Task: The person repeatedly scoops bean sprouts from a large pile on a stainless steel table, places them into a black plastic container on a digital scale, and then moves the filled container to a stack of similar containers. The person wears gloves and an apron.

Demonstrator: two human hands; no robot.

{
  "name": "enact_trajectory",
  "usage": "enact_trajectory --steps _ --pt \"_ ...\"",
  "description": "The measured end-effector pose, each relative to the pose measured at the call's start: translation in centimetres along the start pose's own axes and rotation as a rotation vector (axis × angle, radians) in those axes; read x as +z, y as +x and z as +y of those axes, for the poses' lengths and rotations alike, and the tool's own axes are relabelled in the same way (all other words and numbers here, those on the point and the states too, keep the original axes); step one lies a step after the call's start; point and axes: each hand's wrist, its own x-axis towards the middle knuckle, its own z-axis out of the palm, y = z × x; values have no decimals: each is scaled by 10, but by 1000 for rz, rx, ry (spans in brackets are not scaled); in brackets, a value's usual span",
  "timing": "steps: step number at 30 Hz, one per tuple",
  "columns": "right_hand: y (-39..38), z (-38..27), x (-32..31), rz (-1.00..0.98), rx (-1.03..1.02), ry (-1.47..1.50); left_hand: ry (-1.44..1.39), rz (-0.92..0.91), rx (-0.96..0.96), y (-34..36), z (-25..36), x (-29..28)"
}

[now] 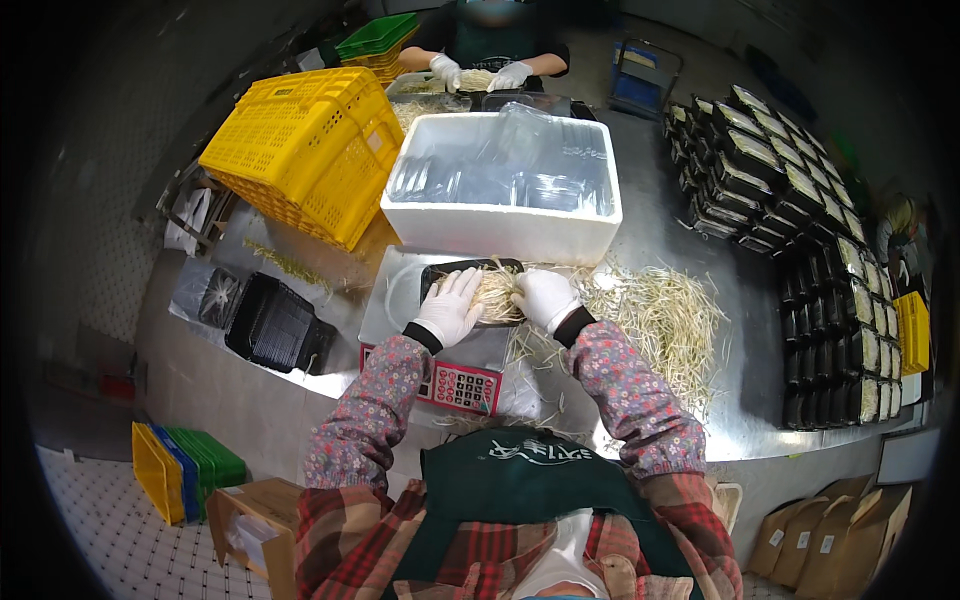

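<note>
A black plastic tray (431, 277) of bean sprouts (495, 293) rests on a weighing scale (384, 322) with a red keypad panel. My left hand (452, 308), in a white glove, lies over the left part of the tray with its fingers stretched out across the sprouts. At the tray's right end, my gloved right hand (547, 299) has its fingers curled in against the sprouts. Part of the tray is hidden by both hands. Right of the scale spreads a loose heap of bean sprouts (660, 325) on the metal table.
Behind the scale stands a white foam box (500, 228) holding clear plastic lids (560, 192). Yellow crates (300, 140) lean at its left. Empty black trays (272, 325) are stacked at the left; filled trays (775, 160) are stacked at the right. A co-worker's gloved hands (512, 76) handle sprouts opposite.
</note>
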Motion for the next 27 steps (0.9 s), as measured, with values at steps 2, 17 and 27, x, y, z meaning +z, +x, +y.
enact_trajectory --steps 2,17,27 --pt "-1 10 3 12 -3 78 -4 -64 -22 -1 8 -5" --pt "29 -26 -48 28 -47 993 -846 295 -191 -42 -17 -43" --pt "16 -21 -3 333 -102 423 -288 224 -6 -36 -24 -46"
